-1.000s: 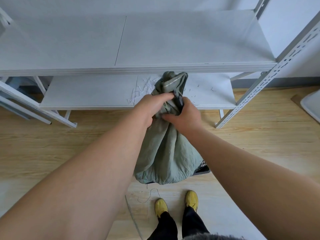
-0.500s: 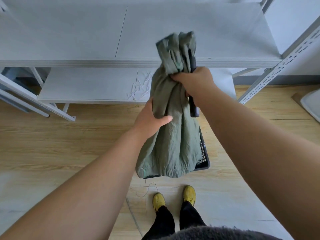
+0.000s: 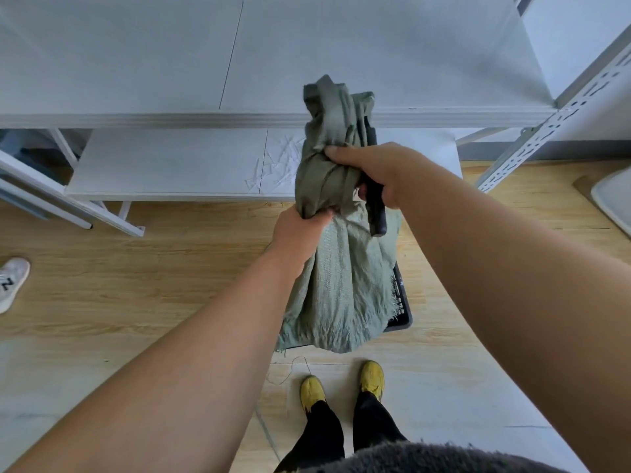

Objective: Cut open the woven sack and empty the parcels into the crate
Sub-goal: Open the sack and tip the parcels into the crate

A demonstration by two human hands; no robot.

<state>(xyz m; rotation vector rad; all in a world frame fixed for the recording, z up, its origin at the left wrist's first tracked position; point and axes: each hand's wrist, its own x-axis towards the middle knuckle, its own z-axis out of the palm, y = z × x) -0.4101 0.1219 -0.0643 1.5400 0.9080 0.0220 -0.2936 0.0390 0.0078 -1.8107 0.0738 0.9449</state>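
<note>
The grey-green woven plastic sack (image 3: 345, 281) hangs in the air in front of me, held by both my hands, and its frayed open bottom edge reaches down over the dark plastic crate (image 3: 403, 308) on the floor. My right hand (image 3: 372, 174) is closed around the bunched upper part of the sack, and in the same fist I hold a black handled tool (image 3: 375, 213); its dark end points down below my fingers, against the cloth. I cannot tell if a blade is out. My left hand (image 3: 300, 230) is just under the right one and pinches a fold of the sack tightly. Above my hands the twisted top of the sack stands up in front of the white metal shelf (image 3: 136, 80). Only one corner of the crate shows, to the right below my hands. I cannot see parcels.
</note>
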